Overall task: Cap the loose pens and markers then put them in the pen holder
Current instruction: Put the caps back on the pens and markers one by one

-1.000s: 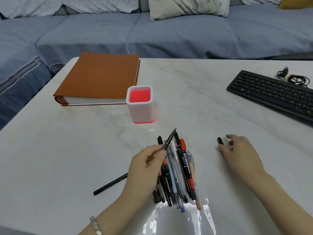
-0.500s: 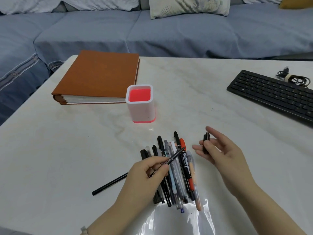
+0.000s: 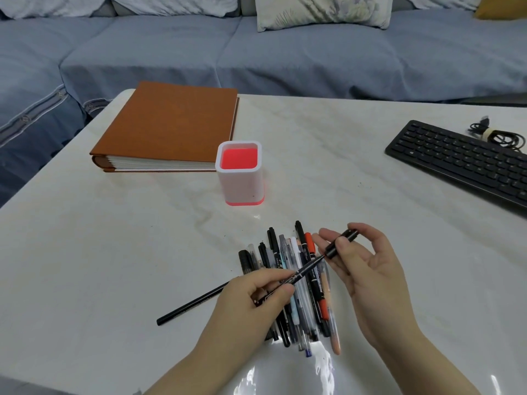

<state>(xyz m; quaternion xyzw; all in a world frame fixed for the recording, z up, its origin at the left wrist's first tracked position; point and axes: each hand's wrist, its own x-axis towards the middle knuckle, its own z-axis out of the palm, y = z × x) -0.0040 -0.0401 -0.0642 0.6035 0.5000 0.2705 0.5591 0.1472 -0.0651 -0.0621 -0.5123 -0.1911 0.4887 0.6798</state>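
The thin black pen [image 3: 303, 271] lies slantwise above the table, its long axis running from lower left to upper right, bare tip pointing up-right toward the far right corner. The left hand [image 3: 256, 300] pinches it by the rear half, thumb and curled fingers closed round the barrel. The tip sits right at the lower mouth of one black cap [image 3: 340, 243], which lies on the same slanted line as the pen. Whether the tip is already inside cannot be told. The right hand [image 3: 368, 269] pinches that cap between thumb and forefinger, its other fingers loosely spread.

Both hands hover over the pile of pens and markers [image 3: 299, 283], which lies near the middle of the table's near edge, barrels mostly pointing away from that edge. There are about a dozen, overlapping too much for an exact count. One black pencil [image 3: 194, 305] lies just left of the pile, slanted the same way as the held pen.

One white pen holder [image 3: 239, 181] with a red inside stands upright toward the table's [image 3: 85, 252] middle, beyond the pile. Just behind it, toward the far left corner, lies one brown book [image 3: 171, 124]. One black keyboard [image 3: 462, 161] lies along the right edge, with one coiled cable [image 3: 497, 135] beyond it.
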